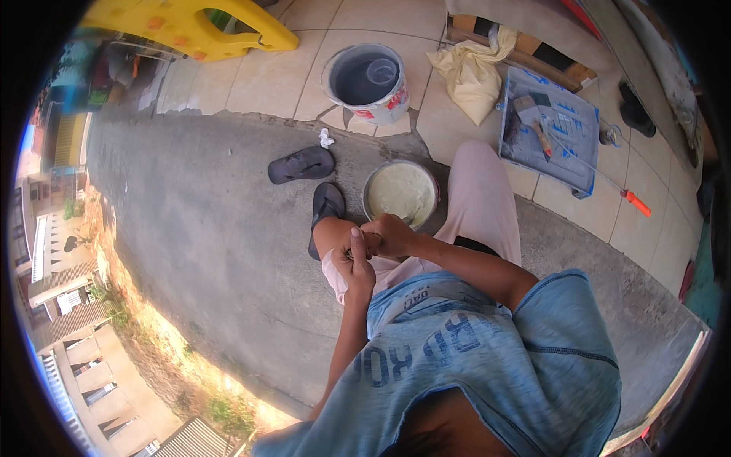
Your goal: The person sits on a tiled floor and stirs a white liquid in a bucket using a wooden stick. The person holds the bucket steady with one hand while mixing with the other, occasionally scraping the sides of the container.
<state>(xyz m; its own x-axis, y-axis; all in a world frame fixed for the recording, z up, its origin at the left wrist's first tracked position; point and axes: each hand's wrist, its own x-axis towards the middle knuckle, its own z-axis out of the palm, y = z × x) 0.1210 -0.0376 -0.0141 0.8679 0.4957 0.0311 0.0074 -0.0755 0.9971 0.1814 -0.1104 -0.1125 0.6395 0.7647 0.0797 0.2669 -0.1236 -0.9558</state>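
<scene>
My left hand (354, 263) is closed in front of my knees, thumb pointing up. My right hand (390, 235) is closed too and meets the left one at the fingers. Something small and dark shows at the left fingers, too little of it to name; what the right fingers hold is hidden. Just beyond my hands, between my legs, stands a round bucket (437, 199) with a pale cream-coloured thick mixture (397, 189) in it. A small greyish thing, perhaps part of a tool, shows at the bucket's near side beside my right hand.
A larger white bucket (388, 113) holding a clear cup (381, 72) stands on the tiles ahead. Right of it are a cream cloth sack (470, 80) and a blue paint tray (509, 141) with brushes and an orange-handled roller (636, 203). A loose slipper (301, 165) lies ahead-left.
</scene>
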